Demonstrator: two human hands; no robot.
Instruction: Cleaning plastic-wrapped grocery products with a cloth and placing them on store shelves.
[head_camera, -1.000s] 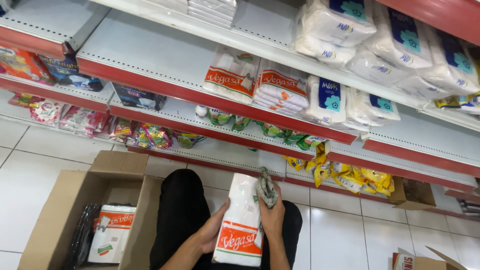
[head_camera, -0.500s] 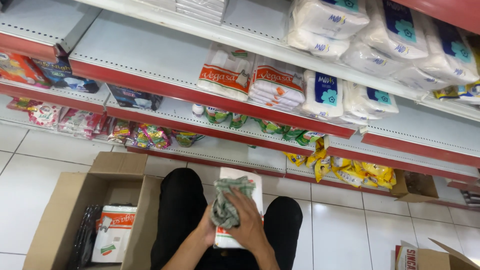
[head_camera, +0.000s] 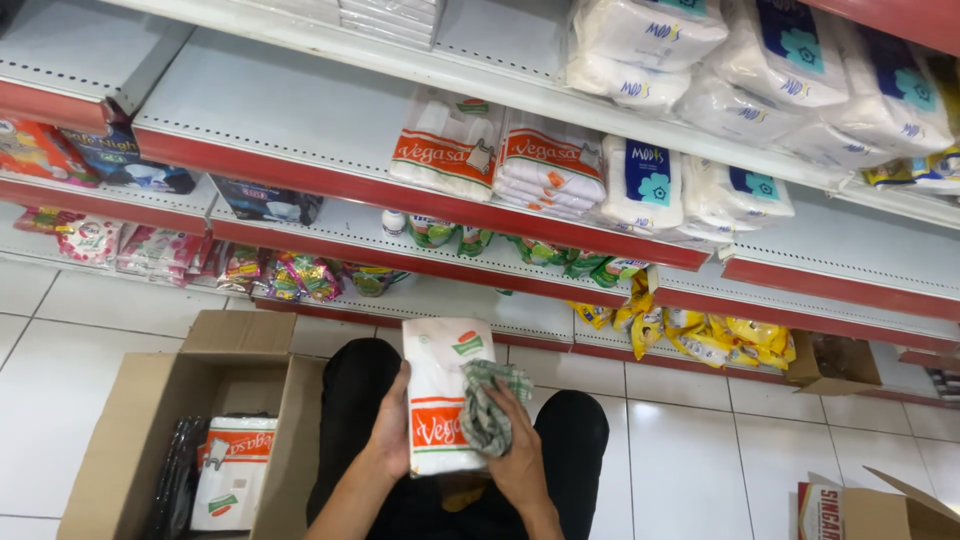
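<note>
My left hand (head_camera: 391, 432) grips the left edge of a white plastic pack with an orange band (head_camera: 442, 388), held upright over my lap. My right hand (head_camera: 521, 452) presses a crumpled green-and-grey cloth (head_camera: 487, 405) against the front of that pack. I am crouched in black trousers in front of low shop shelves. A second pack of the same kind (head_camera: 232, 470) lies inside the open cardboard box (head_camera: 140, 425) on the floor at my left.
Red-edged white shelves (head_camera: 300, 110) rise ahead, holding similar orange-banded packs (head_camera: 500, 150), white tissue bundles (head_camera: 760, 70), colourful sachets (head_camera: 290, 275) and yellow packets (head_camera: 720, 335). Another cardboard box (head_camera: 880, 510) sits at the lower right on the white tiled floor (head_camera: 60, 330).
The pack was held tilted with the cloth at its top edge; my right hand has since brought the cloth down across the pack's front, and the pack now faces me upright.
</note>
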